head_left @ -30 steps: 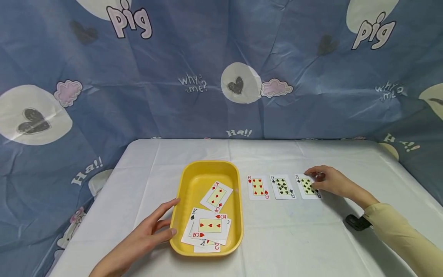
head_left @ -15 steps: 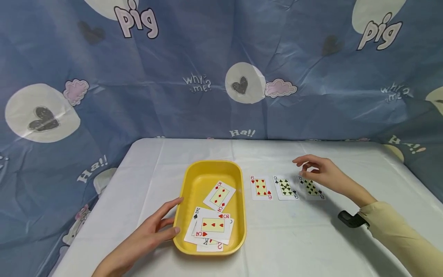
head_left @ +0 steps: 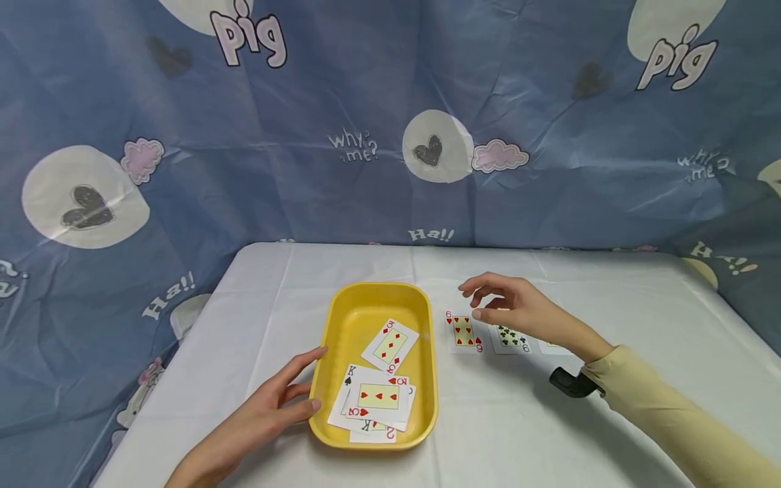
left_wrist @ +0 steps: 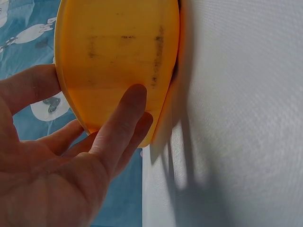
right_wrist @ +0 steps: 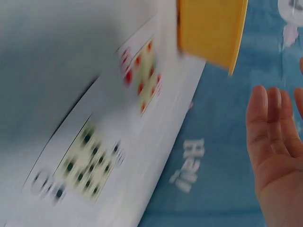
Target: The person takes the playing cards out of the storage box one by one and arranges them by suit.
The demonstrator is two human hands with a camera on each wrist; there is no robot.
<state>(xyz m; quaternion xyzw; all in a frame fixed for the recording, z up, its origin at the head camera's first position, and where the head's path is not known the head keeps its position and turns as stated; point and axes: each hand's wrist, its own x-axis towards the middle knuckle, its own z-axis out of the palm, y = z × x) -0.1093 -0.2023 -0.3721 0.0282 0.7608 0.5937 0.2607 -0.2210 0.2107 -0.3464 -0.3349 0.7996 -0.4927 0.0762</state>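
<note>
First, in the head view, we have a yellow tray on the white bench; in it sits a loose pile of cards, the three of hearts on top, with a three of diamonds slanting just beyond. Right of the tray a six of hearts, a nine of clubs and a mostly hidden third card lie in a row. Over the row hangs the right hand, fingers loosely bent, nothing visible between them; the left hand has its fingers spread along the tray's left side. We judge the cards light, thin, springy and slick, easily creased, so we would pinch them by an edge or corner.

From the left wrist we find a fingertip at the rim and the thumb by the scuffed outer wall; how hard they press we cannot tell. The tray looks like light, stiff plastic, best steadied at its rim.

From the right wrist, though blurred, the six and nine lie flat and apart, the fingers straight and holding no card that we can see.
</note>
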